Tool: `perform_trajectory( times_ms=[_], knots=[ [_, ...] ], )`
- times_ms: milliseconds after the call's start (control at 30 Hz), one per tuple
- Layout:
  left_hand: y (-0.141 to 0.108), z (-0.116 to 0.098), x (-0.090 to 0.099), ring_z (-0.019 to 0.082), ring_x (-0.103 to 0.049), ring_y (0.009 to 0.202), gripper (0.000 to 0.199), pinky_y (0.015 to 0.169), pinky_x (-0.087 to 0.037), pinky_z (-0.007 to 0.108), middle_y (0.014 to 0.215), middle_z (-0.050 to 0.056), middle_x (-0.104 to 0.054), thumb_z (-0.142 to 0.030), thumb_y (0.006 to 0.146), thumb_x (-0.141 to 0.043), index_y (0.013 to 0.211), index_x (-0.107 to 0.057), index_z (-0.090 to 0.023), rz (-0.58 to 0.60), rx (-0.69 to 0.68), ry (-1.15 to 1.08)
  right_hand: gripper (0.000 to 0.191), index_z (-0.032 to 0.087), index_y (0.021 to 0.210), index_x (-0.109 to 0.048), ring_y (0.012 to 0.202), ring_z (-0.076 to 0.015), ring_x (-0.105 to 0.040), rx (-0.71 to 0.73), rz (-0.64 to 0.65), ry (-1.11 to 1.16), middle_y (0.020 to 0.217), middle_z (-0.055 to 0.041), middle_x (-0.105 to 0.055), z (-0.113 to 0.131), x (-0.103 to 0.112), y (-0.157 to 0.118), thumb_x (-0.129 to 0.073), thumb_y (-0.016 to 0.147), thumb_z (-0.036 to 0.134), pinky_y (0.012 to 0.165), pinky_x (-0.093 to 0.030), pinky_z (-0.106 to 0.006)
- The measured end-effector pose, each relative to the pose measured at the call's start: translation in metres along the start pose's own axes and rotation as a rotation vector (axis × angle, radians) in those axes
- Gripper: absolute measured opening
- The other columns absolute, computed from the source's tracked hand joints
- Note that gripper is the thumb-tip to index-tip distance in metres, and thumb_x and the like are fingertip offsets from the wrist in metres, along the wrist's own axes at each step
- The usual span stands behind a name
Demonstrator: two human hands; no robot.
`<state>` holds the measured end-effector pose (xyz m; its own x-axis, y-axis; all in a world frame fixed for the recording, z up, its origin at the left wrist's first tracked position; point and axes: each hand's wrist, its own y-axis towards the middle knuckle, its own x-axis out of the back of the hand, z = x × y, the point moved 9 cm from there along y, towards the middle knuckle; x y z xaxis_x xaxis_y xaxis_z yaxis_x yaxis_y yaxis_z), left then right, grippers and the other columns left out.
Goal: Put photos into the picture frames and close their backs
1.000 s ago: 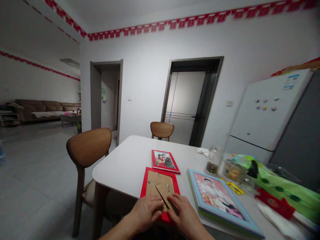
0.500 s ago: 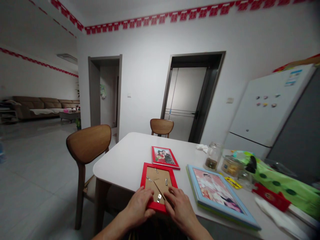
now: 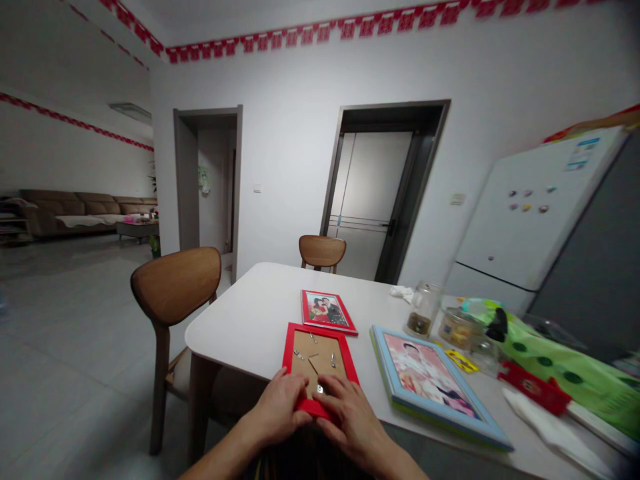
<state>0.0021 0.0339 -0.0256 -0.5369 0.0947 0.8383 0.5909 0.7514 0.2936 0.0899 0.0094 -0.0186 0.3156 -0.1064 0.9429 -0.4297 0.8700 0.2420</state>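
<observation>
A red picture frame (image 3: 287, 353) lies face down at the table's near edge, its brown backing board (image 3: 320, 340) upward with several small metal clips and a slit in the board. My left hand (image 3: 283, 403) grips its lower left corner, thumb at the near edge and fingers along the side. Over the lower right part is my right hand (image 3: 350, 410), its fingers bent onto the board beside the lowest clip (image 3: 320, 389) and its thumb at the near edge. The right fingers partly cover the board there. Just beyond lies a second red picture frame (image 3: 354, 328), photo side up.
To the right a large light blue frame (image 3: 395, 390) lies on something green-edged. Past it are a glass jar (image 3: 423, 313), a tub of food (image 3: 460, 327), a red box (image 3: 533, 388) and a green bag (image 3: 575, 373). Wooden chairs (image 3: 177, 287) stand around the white table (image 3: 250, 307).
My right fingers have shifted inward and down over the board, toward the lowest clip. My left hand keeps its hold at the corner. The view has shifted slightly.
</observation>
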Motion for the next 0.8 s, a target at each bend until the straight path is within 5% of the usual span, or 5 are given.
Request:
perform_trajectory(
  times_ms=[200, 333, 533, 700, 800],
  knots=[
    [-0.002, 0.001, 0.003, 0.015, -0.052, 0.076, 0.035, 0.094, -0.025, 0.031, 0.080, -0.003, -0.058, -0.025, 0.061, -0.064, 0.094, -0.051, -0.020, 0.011, 0.030, -0.023, 0.042, 0.023, 0.115, -0.049, 0.106, -0.0212, -0.041, -0.163, -0.059, -0.067, 0.118, -0.0084, -0.048, -0.043, 0.008, 0.022, -0.028, 0.082, 0.039, 0.086, -0.031, -0.034],
    [-0.006, -0.001, 0.006, 0.016, -0.051, 0.074, 0.033, 0.088, -0.031, 0.030, 0.078, -0.003, -0.057, -0.028, 0.060, -0.066, 0.088, -0.052, -0.020, 0.009, 0.059, 0.001, 0.033, 0.020, 0.094, -0.060, 0.093, -0.0210, -0.046, -0.267, -0.057, -0.192, 0.101, -0.0099, -0.055, -0.066, 0.008, 0.037, -0.032, 0.081, 0.031, 0.077, -0.034, -0.031],
    [-0.008, -0.002, 0.006, 0.018, -0.052, 0.076, 0.031, 0.087, -0.032, 0.033, 0.080, -0.001, -0.057, -0.030, 0.061, -0.064, 0.088, -0.052, -0.020, -0.006, 0.094, 0.042, 0.034, 0.013, 0.072, -0.062, 0.085, -0.0194, -0.047, -0.274, -0.096, -0.182, 0.087, -0.0111, -0.056, -0.068, 0.005, 0.035, -0.030, 0.080, 0.023, 0.079, -0.033, -0.028],
    [-0.011, -0.004, 0.008, 0.018, -0.053, 0.080, 0.038, 0.093, -0.028, 0.034, 0.085, 0.000, -0.059, -0.029, 0.062, -0.064, 0.096, -0.050, -0.020, -0.022, 0.068, 0.024, 0.032, 0.014, 0.073, -0.063, 0.093, -0.0190, -0.047, -0.264, -0.143, -0.092, 0.096, -0.0107, -0.056, -0.068, 0.008, 0.027, -0.032, 0.078, 0.019, 0.084, -0.033, -0.028],
    [-0.012, -0.004, 0.007, 0.018, -0.053, 0.084, 0.039, 0.095, -0.025, 0.034, 0.091, 0.001, -0.059, -0.029, 0.063, -0.063, 0.099, -0.049, -0.020, -0.010, 0.067, 0.019, 0.032, 0.015, 0.091, -0.062, 0.098, -0.0207, -0.046, -0.261, -0.134, -0.071, 0.106, -0.0108, -0.055, -0.059, 0.007, 0.033, -0.033, 0.080, 0.025, 0.085, -0.034, -0.031]
  ],
)
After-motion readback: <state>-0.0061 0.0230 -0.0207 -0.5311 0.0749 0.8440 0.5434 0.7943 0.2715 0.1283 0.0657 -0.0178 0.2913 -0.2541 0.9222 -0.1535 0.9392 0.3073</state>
